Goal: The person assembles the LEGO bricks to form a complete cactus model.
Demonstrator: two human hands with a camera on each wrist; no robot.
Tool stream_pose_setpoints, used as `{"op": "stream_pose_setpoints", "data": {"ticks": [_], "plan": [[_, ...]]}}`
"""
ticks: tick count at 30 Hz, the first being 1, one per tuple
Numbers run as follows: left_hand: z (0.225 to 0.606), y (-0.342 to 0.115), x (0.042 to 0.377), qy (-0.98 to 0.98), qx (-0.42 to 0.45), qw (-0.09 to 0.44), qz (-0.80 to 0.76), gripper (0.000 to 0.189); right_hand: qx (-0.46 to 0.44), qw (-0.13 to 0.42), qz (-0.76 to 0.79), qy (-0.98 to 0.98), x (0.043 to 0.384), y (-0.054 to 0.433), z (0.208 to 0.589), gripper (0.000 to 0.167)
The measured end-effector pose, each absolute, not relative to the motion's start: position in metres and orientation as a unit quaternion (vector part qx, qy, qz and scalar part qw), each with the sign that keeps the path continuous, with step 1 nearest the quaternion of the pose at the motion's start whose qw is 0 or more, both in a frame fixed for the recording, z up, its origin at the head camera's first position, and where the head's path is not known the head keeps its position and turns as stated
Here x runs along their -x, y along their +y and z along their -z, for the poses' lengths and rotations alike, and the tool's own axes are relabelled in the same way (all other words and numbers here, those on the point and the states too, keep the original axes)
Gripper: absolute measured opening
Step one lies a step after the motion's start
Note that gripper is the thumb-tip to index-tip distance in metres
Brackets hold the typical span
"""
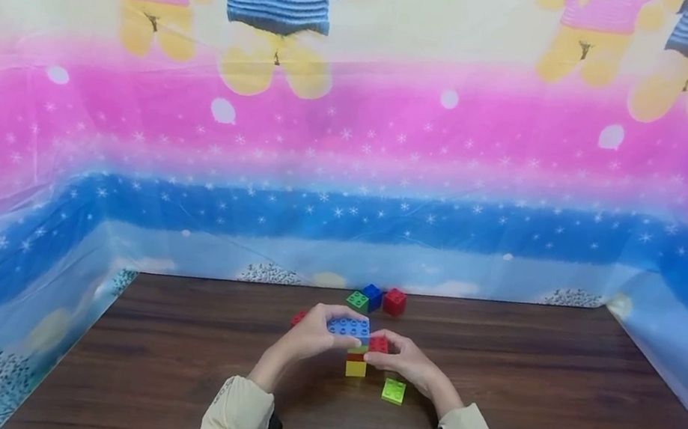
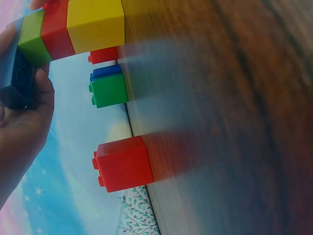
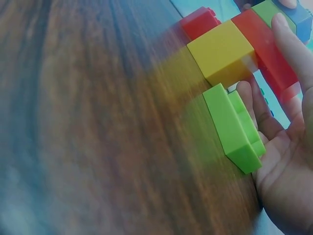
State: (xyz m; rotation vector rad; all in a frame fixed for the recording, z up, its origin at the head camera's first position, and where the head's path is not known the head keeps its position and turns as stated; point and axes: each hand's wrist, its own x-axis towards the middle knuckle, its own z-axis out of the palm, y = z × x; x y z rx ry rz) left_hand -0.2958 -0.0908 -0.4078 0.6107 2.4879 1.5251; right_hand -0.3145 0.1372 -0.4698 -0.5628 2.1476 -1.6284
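Note:
A small tower of toy building bricks stands on the table between the hands. Its yellow brick [image 1: 355,369] is at the bottom, then a long red brick [image 3: 266,51] jutting out to the right, a green brick [image 2: 33,36], and a blue brick [image 1: 348,328] on top reaching left. The left hand [image 1: 309,332] grips the blue brick from the left, thumb in front and fingers behind. From the right, the right hand [image 1: 409,362] pinches the overhanging end of the red brick. Just below that hand lies a flat lime-green brick [image 3: 234,127].
Behind the tower, a green brick [image 1: 358,301], a dark blue brick [image 1: 372,297] and a red brick [image 1: 395,301] sit close together near the table's back edge. Another red brick [image 2: 124,164] lies left, partly hidden by the left hand in the head view. A printed cloth [image 1: 343,222] borders the table [image 1: 558,402].

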Motion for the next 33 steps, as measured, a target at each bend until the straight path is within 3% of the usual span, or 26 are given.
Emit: {"op": "stream_pose_setpoints", "data": {"ticks": [6, 33], "plan": [[0.407, -0.0909, 0.2949, 0.832, -0.212, 0.075, -0.507, 0.038, 0.19, 0.18, 0.561, 0.786, 0.3125, 0.1337, 0.4694, 0.06], [0.4086, -0.0952, 0.2965, 0.827, -0.231, 0.082, -0.506, 0.04, 0.173, 0.162, 0.546, 0.804, 0.3115, 0.1287, 0.4708, 0.054]]}}
